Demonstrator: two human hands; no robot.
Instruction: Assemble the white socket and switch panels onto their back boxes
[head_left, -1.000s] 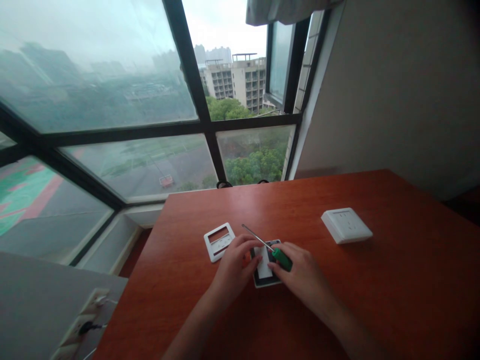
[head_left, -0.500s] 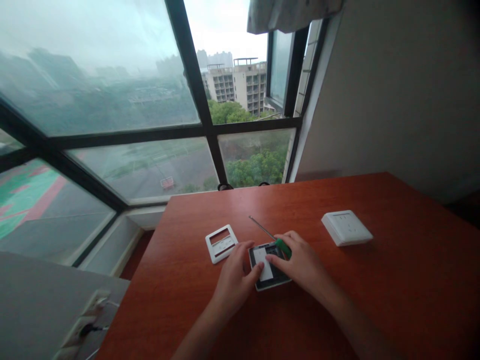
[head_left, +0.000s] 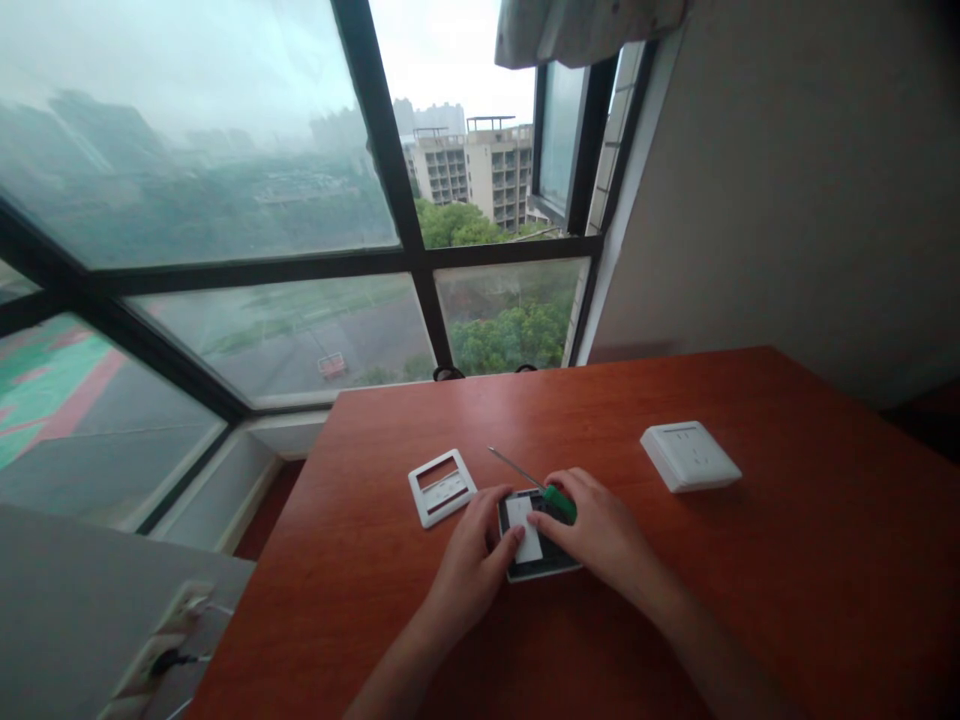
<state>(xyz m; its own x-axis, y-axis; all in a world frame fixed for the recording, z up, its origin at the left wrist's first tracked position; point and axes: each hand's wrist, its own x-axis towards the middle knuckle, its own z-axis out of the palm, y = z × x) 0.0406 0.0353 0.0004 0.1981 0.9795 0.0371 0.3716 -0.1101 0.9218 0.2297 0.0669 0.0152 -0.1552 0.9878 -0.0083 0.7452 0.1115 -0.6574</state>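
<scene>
Reddish-brown, the smooth, faintly grained tabletop (head_left: 810, 600) spreads around the shallow, dark-faced case (head_left: 555, 559), my landmark, lying flat between both hands. The left hand (head_left: 469, 550) has drawn back, baring more of the case's left rim, which seems to free the face for the right; its thumb and forefinger are parted, but whether they grip or merely steady the edge I cannot tell. Closed round a green screwdriver (head_left: 561, 503) above the case, the right hand (head_left: 600, 520) reaches its thumb down. Well right of the case sits a glossy, bevelled socket box (head_left: 694, 457); just left, a thin white frame (head_left: 417, 498); on its face, a matt pale strip (head_left: 529, 546).
</scene>
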